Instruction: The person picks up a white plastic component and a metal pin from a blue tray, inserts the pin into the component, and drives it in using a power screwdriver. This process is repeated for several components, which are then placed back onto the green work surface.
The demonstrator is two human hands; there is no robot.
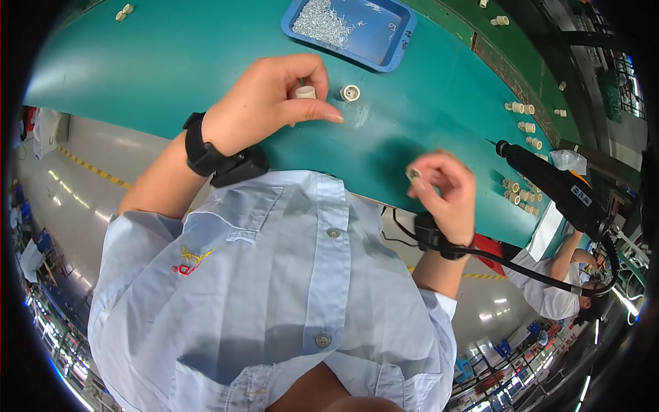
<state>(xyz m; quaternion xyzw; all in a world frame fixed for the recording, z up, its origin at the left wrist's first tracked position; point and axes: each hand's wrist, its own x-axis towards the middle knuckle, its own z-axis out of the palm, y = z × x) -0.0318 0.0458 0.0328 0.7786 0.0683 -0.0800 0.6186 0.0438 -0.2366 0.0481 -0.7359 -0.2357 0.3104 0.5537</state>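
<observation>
My left hand is curled round a cream cylindrical fitting, with the thumb stretched along its near side. Just right of those fingertips, a similar fitting stands on the green work table, its open end facing up and metal showing inside. Further right, near the table's front edge, my right hand is raised with its fingers bent. Between its thumb and forefinger it pinches a small cream piece with a dark end; its exact kind is too small to tell.
Beyond my hands lies a blue tray of small silvery metal parts. A black electric screwdriver with a cable juts in from the right. Several cream fittings stand near it; others lie far left. Another person sits at the right.
</observation>
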